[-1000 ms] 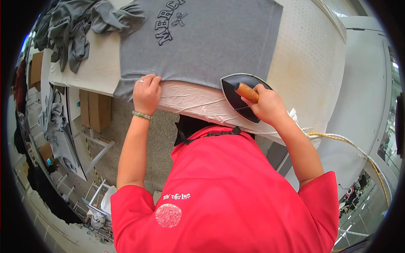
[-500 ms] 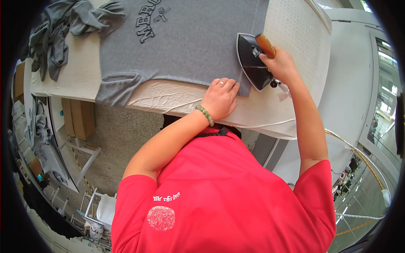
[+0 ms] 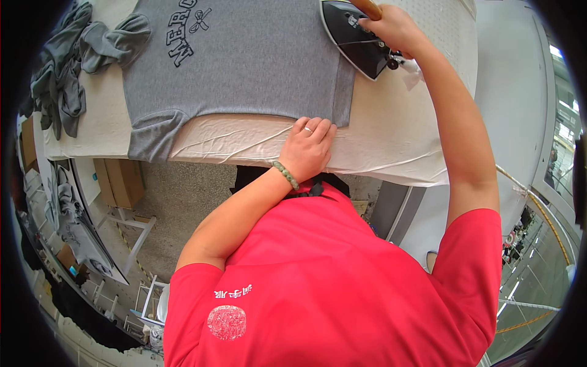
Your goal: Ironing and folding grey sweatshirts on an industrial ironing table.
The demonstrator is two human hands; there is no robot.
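Observation:
A grey shirt (image 3: 244, 67) with dark lettering and a bow motif lies spread on the padded ironing table (image 3: 403, 140). My right hand (image 3: 394, 30) is wrapped round the wooden handle (image 3: 367, 7) of a black iron (image 3: 354, 37). The iron's plate rests partly over the shirt's right-hand hem and partly on the table cover. At the shirt's near edge, close to the hem corner, my left hand (image 3: 307, 147) has its fingers bent over the cloth. The left thumb is hidden. The shirt's sleeve (image 3: 156, 134) hangs over the table's front edge.
Crumpled grey garments (image 3: 61, 73) are heaped at the table's far left. Below on the left stand a cardboard box (image 3: 122, 180) and a board with another grey garment (image 3: 79, 226). Yellow and white hoses (image 3: 544, 220) loop down at the right.
The iron in my right hand has slid away from me along the hem. My left hand has drawn back slightly to the shirt's near edge. The whole view has shifted a little.

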